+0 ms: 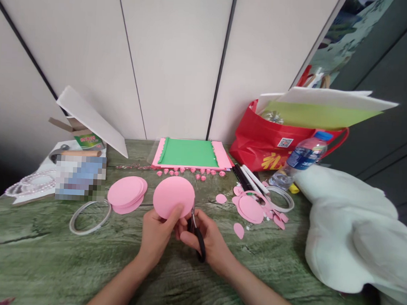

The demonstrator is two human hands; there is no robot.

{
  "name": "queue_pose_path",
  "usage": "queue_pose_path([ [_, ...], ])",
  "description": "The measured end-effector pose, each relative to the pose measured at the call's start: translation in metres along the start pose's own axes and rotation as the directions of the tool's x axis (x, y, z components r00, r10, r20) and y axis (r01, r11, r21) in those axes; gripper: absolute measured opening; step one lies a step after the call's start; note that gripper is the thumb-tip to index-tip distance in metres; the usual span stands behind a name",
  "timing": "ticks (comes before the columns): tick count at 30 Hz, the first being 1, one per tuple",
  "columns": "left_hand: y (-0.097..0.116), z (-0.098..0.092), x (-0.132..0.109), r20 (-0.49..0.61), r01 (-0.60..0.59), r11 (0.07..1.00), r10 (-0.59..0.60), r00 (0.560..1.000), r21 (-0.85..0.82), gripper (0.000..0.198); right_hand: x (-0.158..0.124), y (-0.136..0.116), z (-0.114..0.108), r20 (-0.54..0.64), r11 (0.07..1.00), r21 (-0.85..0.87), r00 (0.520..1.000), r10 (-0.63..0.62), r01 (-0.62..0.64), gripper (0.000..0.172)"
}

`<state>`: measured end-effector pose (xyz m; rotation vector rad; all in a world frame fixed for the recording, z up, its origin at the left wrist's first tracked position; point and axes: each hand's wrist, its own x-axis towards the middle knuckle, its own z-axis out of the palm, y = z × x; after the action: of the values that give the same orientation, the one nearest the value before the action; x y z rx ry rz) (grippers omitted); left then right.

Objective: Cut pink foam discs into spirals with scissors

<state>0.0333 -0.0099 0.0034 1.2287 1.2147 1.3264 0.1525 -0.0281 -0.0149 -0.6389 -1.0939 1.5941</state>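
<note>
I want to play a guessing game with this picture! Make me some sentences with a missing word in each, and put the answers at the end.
1. The paper circle in the left hand is the color ____.
2. The right hand holds a cutting tool called ____.
3. The color of the cap on the bottle is ____.
4. The red bag stands on the picture's ____ side.

Missing words: pink; scissors; blue; right.

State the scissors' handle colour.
The scissors' handle is black; it shows best in the head view, the only one here.
</note>
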Motion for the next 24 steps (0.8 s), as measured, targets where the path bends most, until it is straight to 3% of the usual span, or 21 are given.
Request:
queue_pose_path([
  [14, 0.004, 0.002, -0.004, 0.039, 0.042, 0.999, -0.043, 0.998, 0.029, 0.038, -0.001, -0.001, 0.007, -0.024, 0.999, -0.007, 0.998, -0.051, 0.051, 0.033],
  [24, 0.006, 0.003, -0.006, 0.052, 0.063, 0.998, -0.064, 0.997, 0.025, 0.037, -0.003, 0.007, 0.008, -0.106, 0.997, 0.043, 0.992, -0.067, 0.072, 0.032],
])
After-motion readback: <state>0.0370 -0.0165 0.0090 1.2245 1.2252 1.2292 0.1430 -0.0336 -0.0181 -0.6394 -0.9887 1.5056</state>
